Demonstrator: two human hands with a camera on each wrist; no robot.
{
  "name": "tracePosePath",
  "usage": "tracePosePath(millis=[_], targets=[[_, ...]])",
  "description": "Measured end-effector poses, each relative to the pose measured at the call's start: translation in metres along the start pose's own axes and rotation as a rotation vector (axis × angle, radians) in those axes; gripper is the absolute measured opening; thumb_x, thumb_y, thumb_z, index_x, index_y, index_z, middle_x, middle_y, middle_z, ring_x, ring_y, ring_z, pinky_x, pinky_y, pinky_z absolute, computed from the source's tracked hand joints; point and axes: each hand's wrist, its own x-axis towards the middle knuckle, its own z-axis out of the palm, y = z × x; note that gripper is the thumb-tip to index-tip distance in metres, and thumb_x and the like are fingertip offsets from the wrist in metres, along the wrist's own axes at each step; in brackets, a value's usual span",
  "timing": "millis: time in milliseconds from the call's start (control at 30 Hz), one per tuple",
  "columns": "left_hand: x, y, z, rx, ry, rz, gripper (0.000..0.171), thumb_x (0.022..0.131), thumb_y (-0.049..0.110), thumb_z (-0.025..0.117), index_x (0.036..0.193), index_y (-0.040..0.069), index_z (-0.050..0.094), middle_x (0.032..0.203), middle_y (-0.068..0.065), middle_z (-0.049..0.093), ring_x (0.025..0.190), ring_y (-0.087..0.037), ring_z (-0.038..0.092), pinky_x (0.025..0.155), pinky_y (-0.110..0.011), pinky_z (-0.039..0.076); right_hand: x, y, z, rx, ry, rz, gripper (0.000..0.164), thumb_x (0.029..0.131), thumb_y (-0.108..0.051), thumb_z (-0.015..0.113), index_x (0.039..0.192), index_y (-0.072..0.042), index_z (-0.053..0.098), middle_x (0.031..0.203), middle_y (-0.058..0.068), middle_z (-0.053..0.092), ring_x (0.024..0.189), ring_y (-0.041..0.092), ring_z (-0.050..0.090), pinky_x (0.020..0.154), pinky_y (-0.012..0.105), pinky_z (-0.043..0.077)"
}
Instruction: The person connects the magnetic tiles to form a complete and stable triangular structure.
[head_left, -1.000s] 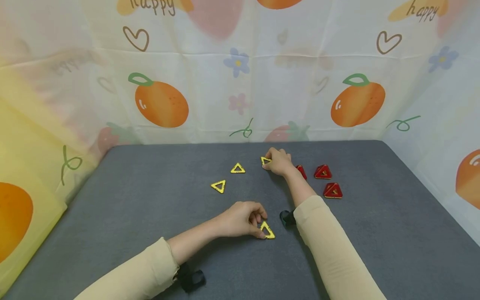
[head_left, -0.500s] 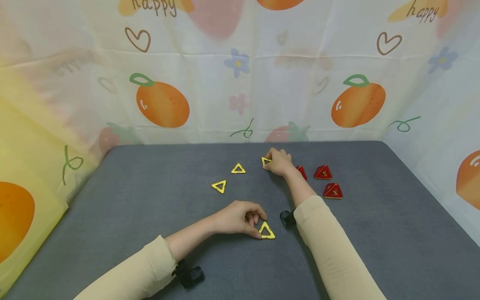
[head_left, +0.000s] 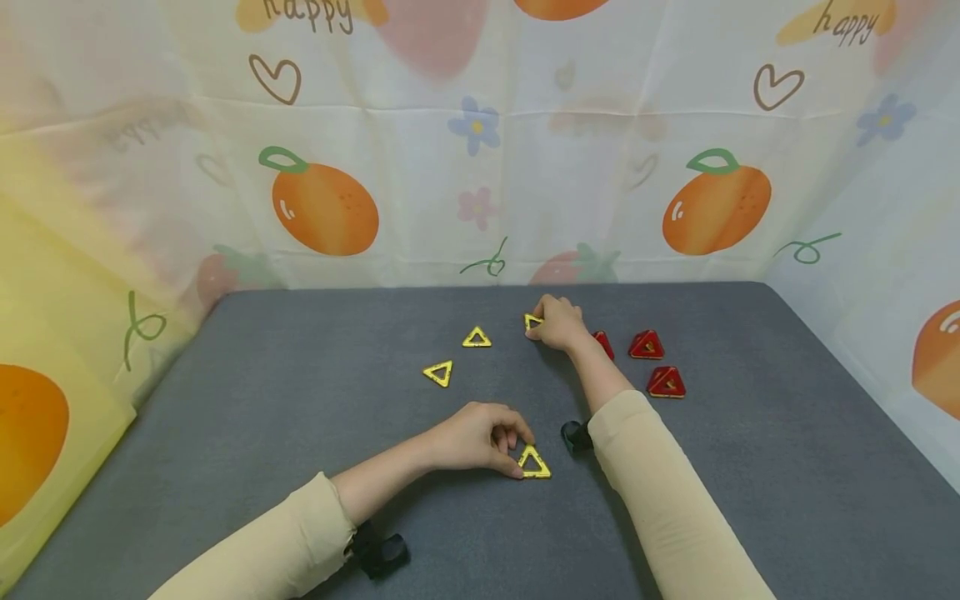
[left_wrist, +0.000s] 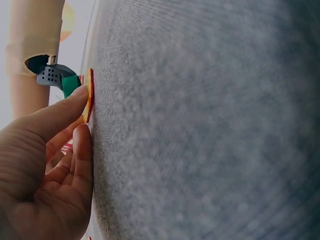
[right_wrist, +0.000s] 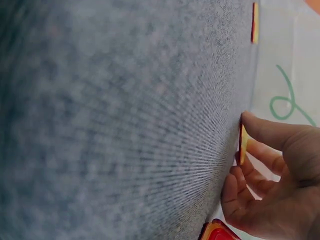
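My left hand [head_left: 476,436] pinches a hollow yellow triangular tile [head_left: 536,474] flat on the table, thumb at its lower left corner and index finger by the top one. In the left wrist view this tile [left_wrist: 90,97] stands edge-on, with a yellow and a red layer. Farther back, my right hand [head_left: 558,323] holds another yellow triangular tile [head_left: 530,318] between thumb and fingers, its right part hidden. The right wrist view has that tile [right_wrist: 243,142] edge-on against the table. Two more yellow tiles, one nearer [head_left: 438,373] and one farther [head_left: 476,337], lie to the left.
Right of my right hand sit red triangular pieces: one partly behind the wrist [head_left: 603,344], one farther right [head_left: 647,344], one nearer [head_left: 666,382]. The grey table [head_left: 300,375] ends at a printed curtain [head_left: 420,192]. Each wrist carries a black camera mount [head_left: 381,554].
Both hands stay nearly still on their tiles. Since the first frame, my left hand's thumb and wrist have shifted slightly to the left.
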Motion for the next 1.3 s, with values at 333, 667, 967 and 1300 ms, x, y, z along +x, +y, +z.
tracePosePath(millis=[333, 667, 967, 1300], targets=[[-0.001, 0.000, 0.001, -0.006, 0.008, -0.023, 0.033, 0.075, 0.017, 0.087, 0.105, 0.013, 0.073, 0.087, -0.003, 0.065, 0.069, 0.003, 0.054, 0.064, -0.016, 0.051, -0.004, -0.006, 0.002, 0.036, 0.109, -0.023, 0.030, 0.089, -0.012, 0.073, 0.115, -0.002, 0.061, 0.118, 0.019, 0.066, 0.107, 0.037, 0.063, 0.089, 0.046, 0.054], [-0.002, -0.001, 0.001, -0.018, 0.008, -0.041, 0.031, 0.074, 0.019, 0.087, 0.102, 0.014, 0.073, 0.088, -0.001, 0.065, 0.072, 0.002, 0.056, 0.065, -0.017, 0.051, -0.039, -0.010, -0.017, 0.199, 0.024, -0.167, 0.024, 0.087, -0.012, 0.075, 0.111, -0.009, 0.073, 0.107, 0.013, 0.074, 0.089, 0.024, 0.071, 0.073, 0.032, 0.059], [-0.002, 0.000, 0.001, -0.027, 0.000, -0.048, 0.031, 0.075, 0.018, 0.086, 0.102, 0.013, 0.073, 0.088, -0.003, 0.065, 0.071, 0.002, 0.056, 0.064, -0.016, 0.050, -0.090, -0.006, -0.023, 0.246, -0.140, -0.278, 0.024, 0.086, -0.013, 0.076, 0.110, -0.010, 0.076, 0.098, 0.008, 0.078, 0.078, 0.011, 0.073, 0.069, 0.031, 0.060], [0.001, 0.001, 0.001, -0.003, 0.001, -0.055, 0.030, 0.075, 0.018, 0.087, 0.101, 0.014, 0.073, 0.088, -0.002, 0.065, 0.071, 0.002, 0.056, 0.065, -0.016, 0.051, -0.132, 0.010, -0.013, 0.200, -0.183, -0.349, 0.020, 0.084, -0.013, 0.077, 0.104, -0.010, 0.078, 0.099, 0.005, 0.078, 0.074, 0.004, 0.069, 0.061, 0.022, 0.055]])
